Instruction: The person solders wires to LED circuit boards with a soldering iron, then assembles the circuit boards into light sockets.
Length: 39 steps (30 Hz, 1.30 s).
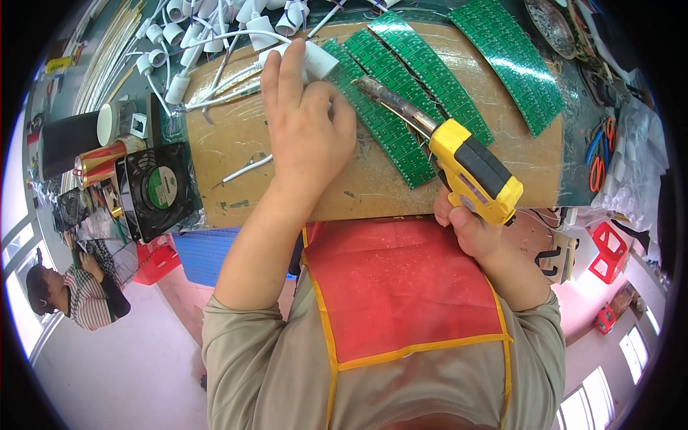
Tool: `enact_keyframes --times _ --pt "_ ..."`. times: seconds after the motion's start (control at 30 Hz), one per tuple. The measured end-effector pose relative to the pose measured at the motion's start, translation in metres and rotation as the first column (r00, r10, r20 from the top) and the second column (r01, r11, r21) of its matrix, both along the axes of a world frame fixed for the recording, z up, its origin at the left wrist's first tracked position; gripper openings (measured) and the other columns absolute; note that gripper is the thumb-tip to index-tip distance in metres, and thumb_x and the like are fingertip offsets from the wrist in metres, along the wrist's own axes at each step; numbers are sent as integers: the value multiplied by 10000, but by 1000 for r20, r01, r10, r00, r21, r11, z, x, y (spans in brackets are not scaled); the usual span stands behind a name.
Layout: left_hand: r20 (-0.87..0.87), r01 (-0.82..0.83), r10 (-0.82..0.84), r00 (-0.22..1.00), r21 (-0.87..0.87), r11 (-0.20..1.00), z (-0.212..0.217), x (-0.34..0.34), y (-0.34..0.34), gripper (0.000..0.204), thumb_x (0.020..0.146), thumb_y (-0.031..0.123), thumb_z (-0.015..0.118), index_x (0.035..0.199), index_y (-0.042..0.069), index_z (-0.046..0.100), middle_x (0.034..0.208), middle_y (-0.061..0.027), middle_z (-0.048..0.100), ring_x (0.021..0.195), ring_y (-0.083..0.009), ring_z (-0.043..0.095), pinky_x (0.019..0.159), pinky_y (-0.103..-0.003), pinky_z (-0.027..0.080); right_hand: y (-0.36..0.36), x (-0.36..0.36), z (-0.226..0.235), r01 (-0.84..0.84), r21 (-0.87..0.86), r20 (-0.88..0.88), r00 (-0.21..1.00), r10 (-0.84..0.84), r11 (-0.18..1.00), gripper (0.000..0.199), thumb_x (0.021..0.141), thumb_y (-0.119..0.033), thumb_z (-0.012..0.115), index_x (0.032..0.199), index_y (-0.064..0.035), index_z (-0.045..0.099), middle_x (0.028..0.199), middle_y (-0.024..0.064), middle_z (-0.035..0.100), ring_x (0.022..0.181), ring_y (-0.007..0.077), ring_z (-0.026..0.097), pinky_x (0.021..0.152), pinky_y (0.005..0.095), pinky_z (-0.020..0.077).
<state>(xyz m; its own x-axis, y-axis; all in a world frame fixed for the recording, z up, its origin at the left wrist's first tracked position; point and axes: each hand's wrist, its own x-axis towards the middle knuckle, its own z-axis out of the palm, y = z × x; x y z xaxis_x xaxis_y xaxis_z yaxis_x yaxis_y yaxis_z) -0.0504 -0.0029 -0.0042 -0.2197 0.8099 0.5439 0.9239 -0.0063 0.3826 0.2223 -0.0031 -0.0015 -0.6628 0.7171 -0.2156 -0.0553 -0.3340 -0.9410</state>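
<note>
My right hand [469, 222] is wrapped round the handle of a yellow and black soldering gun [473, 168]. Its metal barrel slants up to the left, and the tip is over a strip of green circuit boards [390, 122]. My left hand [308, 129] is at the left edge of that strip, two fingers stretched out and the thumb and forefinger curled together. A white lamp holder [320, 61] with a white cable lies against its fingers. Whatever the curled fingers pinch is hidden. More green board strips [430, 64] lie alongside. One cut white cable [247, 170] rests left of my wrist.
White lamp holders [193, 46] with cables are heaped at the far left. A black fan [154, 190] stands by the board's [229, 197] left edge. Another board panel [509, 64], a metal dish [550, 27] and orange-handled scissors [597, 174] are right. A person [79, 290] sits left.
</note>
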Motion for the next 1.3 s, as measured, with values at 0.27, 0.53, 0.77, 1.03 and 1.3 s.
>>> enact_keyframes --times 0.27,0.53,0.77,1.03,1.3 --pt "17 -14 15 1000 -30 999 1 1 -1 70 795 54 663 825 -8 675 1437 -227 469 1350 -473 393 1108 -516 343 0 0 0 -6 -39 6 1000 6 999 665 883 -356 739 1371 -45 412 799 37 465 698 154 455 628 303 427" --pt "8 -18 18 1000 -34 999 2 1 -1 65 794 53 665 822 -6 671 1440 -227 464 1348 -471 395 1104 -517 349 -1 -1 -2 11 -12 10 1000 -11 1000 655 889 -349 733 1373 -45 413 791 32 457 697 150 447 628 303 424" --pt "12 -22 23 1000 -46 999 3 2 -1 60 794 50 663 821 -3 667 1435 -226 466 1341 -453 411 1102 -505 354 0 -2 0 10 3 12 1000 -10 1000 724 889 -362 731 1422 -18 381 778 30 459 690 146 448 624 294 418" --pt "17 27 -26 1000 -63 998 7 -4 -4 160 782 67 692 937 35 670 1429 -219 473 1288 -423 463 1070 -485 384 3 -4 3 12 12 41 999 -13 1000 760 888 -376 728 1441 4 371 780 37 473 675 145 463 614 286 417" --pt "-12 159 -163 987 -167 973 27 -36 -5 493 717 115 774 1190 163 645 1338 -149 550 1159 -360 543 994 -481 413 4 -4 2 0 -2 29 1000 0 1000 771 887 -377 730 1446 8 363 771 41 472 660 144 461 608 287 415"
